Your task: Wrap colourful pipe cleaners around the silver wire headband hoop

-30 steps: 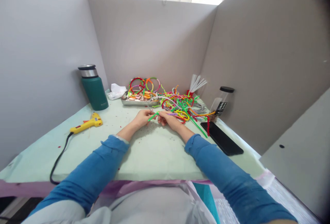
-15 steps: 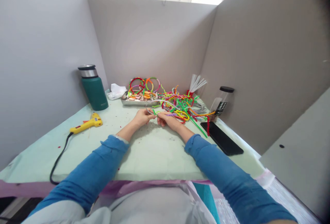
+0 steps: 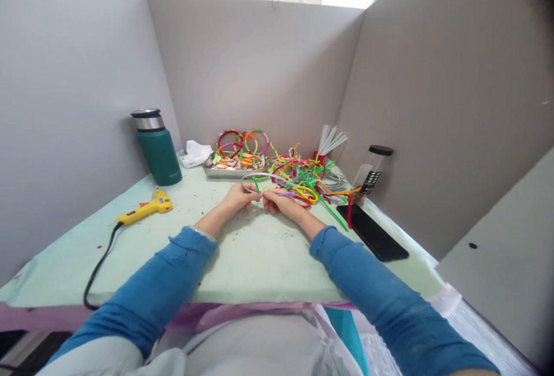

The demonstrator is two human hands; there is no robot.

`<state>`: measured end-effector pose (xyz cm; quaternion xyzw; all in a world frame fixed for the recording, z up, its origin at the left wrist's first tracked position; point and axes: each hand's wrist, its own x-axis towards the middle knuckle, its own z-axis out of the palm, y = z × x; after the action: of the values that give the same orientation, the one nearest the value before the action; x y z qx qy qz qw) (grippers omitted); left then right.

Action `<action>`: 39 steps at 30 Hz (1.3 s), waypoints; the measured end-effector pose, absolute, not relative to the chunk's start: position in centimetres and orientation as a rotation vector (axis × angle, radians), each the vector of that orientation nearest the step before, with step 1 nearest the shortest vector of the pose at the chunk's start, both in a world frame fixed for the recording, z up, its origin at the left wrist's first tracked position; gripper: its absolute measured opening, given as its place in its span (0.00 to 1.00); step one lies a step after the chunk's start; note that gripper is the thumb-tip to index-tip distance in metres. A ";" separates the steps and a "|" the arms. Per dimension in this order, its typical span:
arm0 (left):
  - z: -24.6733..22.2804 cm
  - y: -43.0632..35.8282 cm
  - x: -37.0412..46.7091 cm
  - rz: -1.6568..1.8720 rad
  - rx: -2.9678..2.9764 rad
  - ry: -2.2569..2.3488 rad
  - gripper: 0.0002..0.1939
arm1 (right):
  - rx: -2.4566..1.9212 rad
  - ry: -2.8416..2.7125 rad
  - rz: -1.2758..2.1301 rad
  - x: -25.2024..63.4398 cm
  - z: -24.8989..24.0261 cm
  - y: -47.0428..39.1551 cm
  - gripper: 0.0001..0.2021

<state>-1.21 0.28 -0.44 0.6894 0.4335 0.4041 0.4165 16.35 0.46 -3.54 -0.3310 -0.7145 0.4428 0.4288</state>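
Note:
A thin grey hoop [image 3: 277, 177] is held between my two hands at the middle of the table. My left hand [image 3: 239, 197] is pinched on its left part, where a short green fuzzy stem [image 3: 256, 183] sticks up by the fingertips. On the right, my right hand [image 3: 277, 200] is closed on the hoop's other part, its fingertips almost touching the left ones. A purple piece [image 3: 286, 194] shows beside the right hand. The fingertips partly hide where the stem meets the hoop.
Behind my hands are a metal tray [image 3: 234, 173] with small pieces and coloured rings, and a tangle of fuzzy stems [image 3: 303, 174]. A yellow glue gun [image 3: 147, 208] and green bottle [image 3: 159, 153] stand left; a phone [image 3: 374, 234] and clear bottle [image 3: 375, 171] are right.
The green stem at my left fingertips now points more upright. The hoop has tilted slightly lower, and both hands have shifted only a little.

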 end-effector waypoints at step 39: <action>-1.2 1.1 -1.9 0.971 1.745 1.064 0.13 | -0.852 -1.875 0.928 16.1 -3.4 -0.4 0.18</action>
<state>-1.86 1.06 -1.18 0.6978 0.4256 0.3885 0.4255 16.08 -0.44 -3.42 -0.3412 -0.7505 0.3713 0.4272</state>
